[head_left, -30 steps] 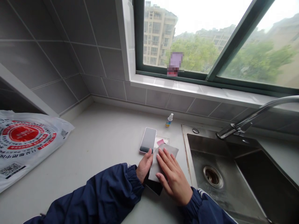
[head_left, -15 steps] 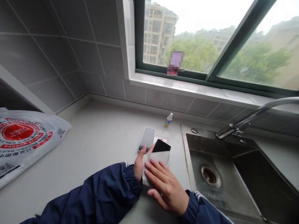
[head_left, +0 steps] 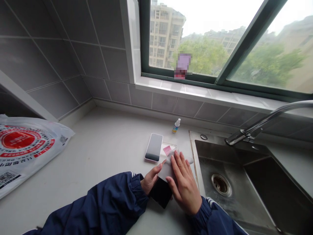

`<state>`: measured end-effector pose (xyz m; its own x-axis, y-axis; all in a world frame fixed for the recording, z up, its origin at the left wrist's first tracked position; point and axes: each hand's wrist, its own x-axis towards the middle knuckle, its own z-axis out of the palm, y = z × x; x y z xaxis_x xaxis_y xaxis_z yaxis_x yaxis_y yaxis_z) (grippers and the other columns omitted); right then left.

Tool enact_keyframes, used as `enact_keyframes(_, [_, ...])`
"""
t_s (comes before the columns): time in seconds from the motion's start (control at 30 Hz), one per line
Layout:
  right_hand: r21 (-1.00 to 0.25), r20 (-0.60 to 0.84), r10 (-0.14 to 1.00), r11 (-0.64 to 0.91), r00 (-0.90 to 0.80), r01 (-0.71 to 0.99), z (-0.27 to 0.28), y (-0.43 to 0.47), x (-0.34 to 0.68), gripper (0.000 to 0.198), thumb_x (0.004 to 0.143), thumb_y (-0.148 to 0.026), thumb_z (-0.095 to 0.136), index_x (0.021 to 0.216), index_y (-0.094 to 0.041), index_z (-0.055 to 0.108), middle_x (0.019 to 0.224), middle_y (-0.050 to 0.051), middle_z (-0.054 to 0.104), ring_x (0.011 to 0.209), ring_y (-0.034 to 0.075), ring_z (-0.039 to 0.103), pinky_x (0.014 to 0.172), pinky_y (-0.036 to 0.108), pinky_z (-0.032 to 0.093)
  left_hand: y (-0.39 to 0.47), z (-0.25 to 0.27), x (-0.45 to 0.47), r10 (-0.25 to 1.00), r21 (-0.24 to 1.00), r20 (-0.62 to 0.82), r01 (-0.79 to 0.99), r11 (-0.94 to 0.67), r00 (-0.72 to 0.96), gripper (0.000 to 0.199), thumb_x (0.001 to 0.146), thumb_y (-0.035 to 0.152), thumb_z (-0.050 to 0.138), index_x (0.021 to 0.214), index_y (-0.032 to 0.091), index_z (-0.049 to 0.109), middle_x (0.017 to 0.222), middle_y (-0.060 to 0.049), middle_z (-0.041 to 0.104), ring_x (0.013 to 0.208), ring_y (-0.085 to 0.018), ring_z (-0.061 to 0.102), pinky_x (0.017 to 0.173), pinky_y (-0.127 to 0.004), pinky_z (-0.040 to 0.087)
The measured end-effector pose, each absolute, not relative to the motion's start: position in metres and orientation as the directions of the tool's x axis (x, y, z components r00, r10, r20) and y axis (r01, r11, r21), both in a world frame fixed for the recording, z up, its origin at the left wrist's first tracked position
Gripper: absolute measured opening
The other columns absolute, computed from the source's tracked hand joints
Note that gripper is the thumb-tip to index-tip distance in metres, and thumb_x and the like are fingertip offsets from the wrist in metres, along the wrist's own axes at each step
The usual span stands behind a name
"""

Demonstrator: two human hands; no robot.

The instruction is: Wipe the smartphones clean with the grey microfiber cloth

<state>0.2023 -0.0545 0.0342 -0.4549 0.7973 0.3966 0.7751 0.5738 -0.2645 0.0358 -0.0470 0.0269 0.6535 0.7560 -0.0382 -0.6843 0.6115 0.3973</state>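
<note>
My left hand is closed around the edges of a black phone, its glossy dark face turned up. Across the phone's far part lies a light grey wiping cloth with a zigzag edge. My right hand rests flat on that cloth, fingers stretched out and pressing it down; its loose end spreads beyond the fingertips. Just past my left thumb, a second phone with a pale rim lies on the counter. A clear flat packet with a pink label is partly covered by the cloth.
A small spray bottle stands on the white counter near the wall. To the right is a steel sink with a chrome faucet. A printed plastic bag lies at the left, and a window is behind.
My right hand has slid the cloth away from me, from the phone's near part to its far part. The near part of the black face now shows, along with the packet's pink label.
</note>
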Motion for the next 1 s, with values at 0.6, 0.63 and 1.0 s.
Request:
enact_keyframes(0.6, [-0.228, 0.336, 0.768, 0.628, -0.545, 0.744, 0.029, -0.052, 0.198, 0.066, 0.100, -0.037, 0.043, 0.156, -0.013, 0.018, 0.162, 0.013, 0.016, 0.149, 0.033, 0.012, 0.117, 0.055, 0.027, -0.041, 0.028, 0.040, 0.861, 0.253, -0.125, -0.823, 0.508, 0.493, 0.056, 0.092, 0.040, 0.044, 0.141, 0.013, 0.049, 0.134, -0.012, 0.061, 0.136, -0.026, 0.045, 0.117, -0.037, 0.022])
enact_keyframes(0.63, [-0.223, 0.330, 0.760, 0.639, -0.560, 0.736, 0.030, -0.053, 0.197, 0.066, 0.100, -0.037, 0.043, 0.156, -0.012, 0.018, 0.162, 0.013, 0.016, 0.149, 0.033, 0.012, 0.117, 0.055, 0.027, -0.040, 0.029, 0.039, 0.857, 0.238, -0.143, -0.823, 0.515, 0.495, 0.057, 0.092, 0.041, 0.045, 0.142, 0.012, 0.047, 0.133, -0.013, 0.062, 0.133, -0.026, 0.048, 0.117, -0.037, 0.024])
enact_keyframes(1.0, [-0.228, 0.230, 0.524, 0.848, -0.820, 0.479, 0.050, -0.077, 0.182, 0.061, 0.099, -0.040, 0.048, 0.150, -0.011, 0.034, 0.160, 0.009, 0.023, 0.149, 0.031, 0.015, 0.120, 0.051, 0.025, -0.031, 0.052, 0.024, 0.823, 0.224, -0.337, -0.810, 0.542, 0.458, 0.076, 0.088, 0.063, 0.045, 0.152, 0.026, 0.028, 0.108, -0.014, 0.071, 0.083, -0.027, 0.071, 0.082, -0.045, 0.052])
